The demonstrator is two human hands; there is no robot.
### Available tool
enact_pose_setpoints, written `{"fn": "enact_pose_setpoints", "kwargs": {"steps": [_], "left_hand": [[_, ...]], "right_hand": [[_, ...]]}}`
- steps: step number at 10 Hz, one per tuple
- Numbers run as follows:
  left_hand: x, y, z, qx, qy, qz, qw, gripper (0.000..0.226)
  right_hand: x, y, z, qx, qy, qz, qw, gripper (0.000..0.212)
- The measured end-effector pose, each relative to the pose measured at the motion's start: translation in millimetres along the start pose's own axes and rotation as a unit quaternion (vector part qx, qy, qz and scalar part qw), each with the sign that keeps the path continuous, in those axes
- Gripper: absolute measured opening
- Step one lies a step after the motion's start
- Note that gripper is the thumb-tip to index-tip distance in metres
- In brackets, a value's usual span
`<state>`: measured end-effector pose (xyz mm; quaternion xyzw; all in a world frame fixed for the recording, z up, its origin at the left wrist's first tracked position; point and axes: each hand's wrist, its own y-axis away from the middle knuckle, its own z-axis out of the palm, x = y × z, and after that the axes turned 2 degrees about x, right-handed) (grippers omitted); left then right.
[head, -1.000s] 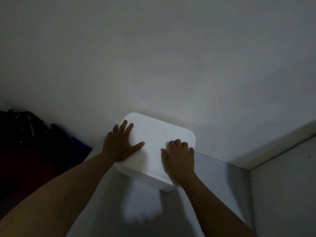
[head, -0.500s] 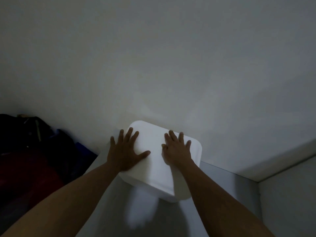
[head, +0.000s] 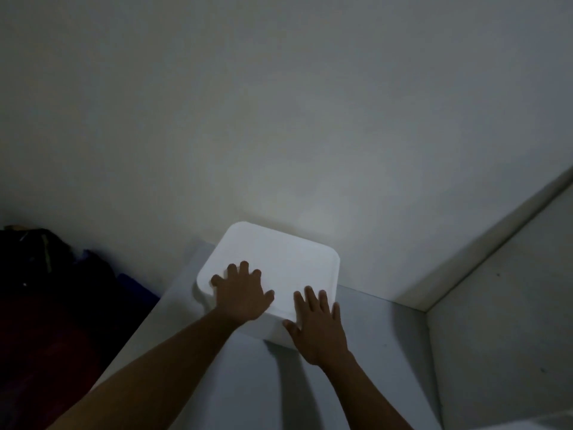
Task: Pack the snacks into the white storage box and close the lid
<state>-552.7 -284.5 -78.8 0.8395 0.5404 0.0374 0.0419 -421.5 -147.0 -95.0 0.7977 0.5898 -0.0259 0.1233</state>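
Far left: dark heap [head: 52, 290], cloth or bags, too dim to identify. It lies beside and below the grey surface [head: 242, 395] that I work on.

Left hand [head: 242, 294]: palm down on the lid [head: 279, 259], over its near-left part. Fingers [head: 243, 270] straight and spread, thumb out toward the right. Nothing gripped; flat contact only.

White storage box [head: 273, 330]: stands on the grey surface, far side close against the pale wall [head: 279, 119]. Lid sits on top and looks level, rim all round. Contents hidden by it.

Right hand [head: 319, 324]: at the near-right corner of the box. Fingers [head: 310, 297] straight, slightly spread, tips on the lid; palm over the near edge and in front of the box wall. Nothing gripped. Whether the palm touches the wall, I cannot tell. The two hands are near each other but apart.

Far right: pale upright panel [head: 502, 336] meets the wall at a corner, well apart from the box.
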Motion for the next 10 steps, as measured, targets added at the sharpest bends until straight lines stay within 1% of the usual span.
{"fn": "enact_pose_setpoints", "kwargs": {"steps": [1,2,3,5,6,7,8,9,10], "left_hand": [[-2,12,-1,-0.078,0.049,-0.006,0.996,0.071],[-6,7,-5,-0.106,0.069,0.023,0.992,0.077],[-12,0,-7,-0.111,0.073,0.057,0.990,0.078],[-11,2,-1,-0.088,0.062,0.070,0.992,0.075],[-5,10,-3,-0.074,0.076,0.070,0.992,0.068],[13,26,-4,-0.051,0.093,0.079,0.991,0.062],[41,52,-4,-0.045,0.106,0.100,0.988,0.060],[83,82,-10,-0.001,0.121,0.119,0.985,0.058],[131,117,-4,0.012,0.150,0.140,0.979,0.057]], "right_hand": [[-3,6,10,0.009,-0.030,0.028,0.999,0.074],[-8,2,13,0.018,-0.022,0.037,0.999,0.066],[-6,-5,10,0.018,-0.024,0.048,0.998,0.066],[5,-6,7,0.006,-0.042,0.034,0.998,0.068],[15,9,1,0.018,-0.043,0.037,0.998,0.065],[32,30,-3,0.018,-0.072,0.070,0.995,0.063],[56,58,-7,0.011,-0.108,0.108,0.988,0.065],[90,95,-12,0.025,-0.150,0.127,0.980,0.066],[129,133,-6,0.052,-0.187,0.122,0.973,0.066]]}}
